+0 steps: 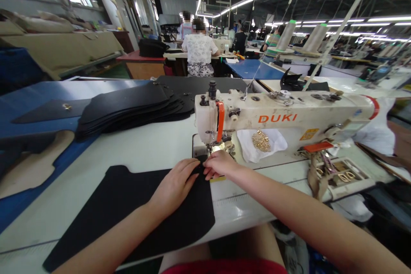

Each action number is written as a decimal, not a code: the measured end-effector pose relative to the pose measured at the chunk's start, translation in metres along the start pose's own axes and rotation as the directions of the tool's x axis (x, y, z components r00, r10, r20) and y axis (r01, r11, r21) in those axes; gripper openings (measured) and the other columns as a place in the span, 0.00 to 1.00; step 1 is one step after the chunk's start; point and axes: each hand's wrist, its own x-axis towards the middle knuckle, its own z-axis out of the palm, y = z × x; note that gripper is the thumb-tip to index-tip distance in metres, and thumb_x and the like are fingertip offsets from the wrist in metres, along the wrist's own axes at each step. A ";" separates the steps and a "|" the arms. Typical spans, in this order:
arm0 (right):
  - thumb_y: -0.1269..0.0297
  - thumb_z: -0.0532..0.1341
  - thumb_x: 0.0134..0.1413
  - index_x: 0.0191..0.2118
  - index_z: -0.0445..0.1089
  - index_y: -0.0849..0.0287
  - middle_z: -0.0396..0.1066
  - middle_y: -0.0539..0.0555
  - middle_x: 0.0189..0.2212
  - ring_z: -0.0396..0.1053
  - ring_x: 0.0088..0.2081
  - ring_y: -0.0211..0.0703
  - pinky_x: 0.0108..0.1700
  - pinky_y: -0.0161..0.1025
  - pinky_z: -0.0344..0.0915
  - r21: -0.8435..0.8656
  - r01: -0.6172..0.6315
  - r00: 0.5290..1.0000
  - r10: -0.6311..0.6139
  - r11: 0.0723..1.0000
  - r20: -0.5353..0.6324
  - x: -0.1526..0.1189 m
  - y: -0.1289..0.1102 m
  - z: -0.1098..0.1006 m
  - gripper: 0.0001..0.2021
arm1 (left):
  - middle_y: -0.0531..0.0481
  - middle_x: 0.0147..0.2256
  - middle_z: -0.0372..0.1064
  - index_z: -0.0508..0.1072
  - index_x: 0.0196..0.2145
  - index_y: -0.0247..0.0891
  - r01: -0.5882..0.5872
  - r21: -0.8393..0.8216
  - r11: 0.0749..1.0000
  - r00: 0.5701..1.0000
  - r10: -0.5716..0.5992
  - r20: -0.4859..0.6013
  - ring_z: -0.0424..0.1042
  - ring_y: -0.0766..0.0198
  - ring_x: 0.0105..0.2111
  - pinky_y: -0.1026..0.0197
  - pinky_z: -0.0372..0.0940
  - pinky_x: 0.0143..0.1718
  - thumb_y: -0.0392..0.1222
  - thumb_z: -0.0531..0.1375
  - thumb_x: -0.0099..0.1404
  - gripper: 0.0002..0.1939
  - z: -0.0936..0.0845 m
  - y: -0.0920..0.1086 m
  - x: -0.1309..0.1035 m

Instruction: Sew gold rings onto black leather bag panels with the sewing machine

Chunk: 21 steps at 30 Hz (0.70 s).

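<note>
A long factory hall stretches ahead of you under rows of strip lights, with other people seated at machines further back, and close to you runs a white tabletop [144, 145] carrying a cream sewing machine [289, 113] marked DUKI. One black panel [135, 209] lies flat on the tabletop in front of you, its far edge pushed up to the needle area. Your left hand [175, 184] rests palm down on that panel, fingers [189, 167] held close together and stretched toward the needle — pressing flat, not pinching. Your right hand [220, 165] sits just beside it to the right, its fingers curled down onto the panel's far edge right at the presser foot; whether they pinch the material or only press it you cannot tell from here. The two hands nearly touch at the fingertips. Behind and to the left, a fanned stack of black panels [131, 107] lies on the tabletop, too overlapped to count, and one single black piece with a brass fitting [51, 111] lies apart on the blue surface further left. Under the machine's arm, one white cloth [261, 143] holds a small heap of gold-coloured hardware [260, 140]. To the right, one shallow tray [345, 175] holds more metal rings. Two thread cones [302, 36] stand behind the machine.
</note>
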 end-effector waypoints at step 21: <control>0.72 0.58 0.52 0.22 0.65 0.62 0.68 0.48 0.13 0.65 0.13 0.33 0.17 0.26 0.60 -0.099 0.018 0.999 -0.021 0.995 -0.030 -0.001 0.000 0.000 0.09 | 0.47 0.29 0.68 0.69 0.28 0.36 -0.157 0.118 0.980 0.987 0.154 0.036 0.67 0.61 0.32 0.58 0.67 0.36 0.32 0.49 0.67 0.13 0.005 0.006 0.024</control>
